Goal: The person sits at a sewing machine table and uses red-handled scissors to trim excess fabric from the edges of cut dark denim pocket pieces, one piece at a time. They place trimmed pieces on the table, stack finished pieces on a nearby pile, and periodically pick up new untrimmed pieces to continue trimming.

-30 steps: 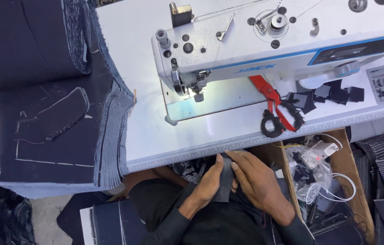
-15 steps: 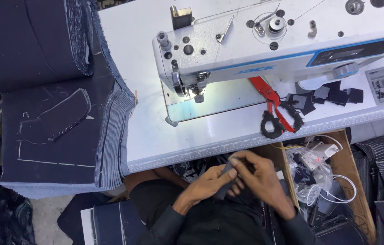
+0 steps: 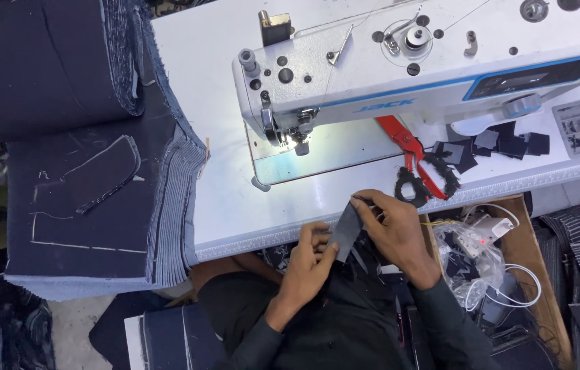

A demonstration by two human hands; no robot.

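Observation:
Both my hands hold one small dark fabric piece (image 3: pixel 346 229) at the near edge of the white sewing table (image 3: pixel 228 199). My left hand (image 3: pixel 310 259) pinches its lower end. My right hand (image 3: pixel 393 229) grips its upper end, fingers curled over it. The piece is tilted, its top toward the machine. The white sewing machine (image 3: pixel 427 62) stands beyond, its needle area (image 3: pixel 298 137) lit by a small lamp.
Red-handled scissors (image 3: pixel 417 164) lie to the right of the needle plate, beside several small dark fabric patches (image 3: pixel 495 145). A tall stack of dark denim pieces (image 3: pixel 98 205) sits left of the table. A wooden box with cables and plastic (image 3: pixel 488 253) is at right.
My hands have lifted the fabric piece up from my lap toward the table edge. The right hand moved forward and now holds the piece's top end.

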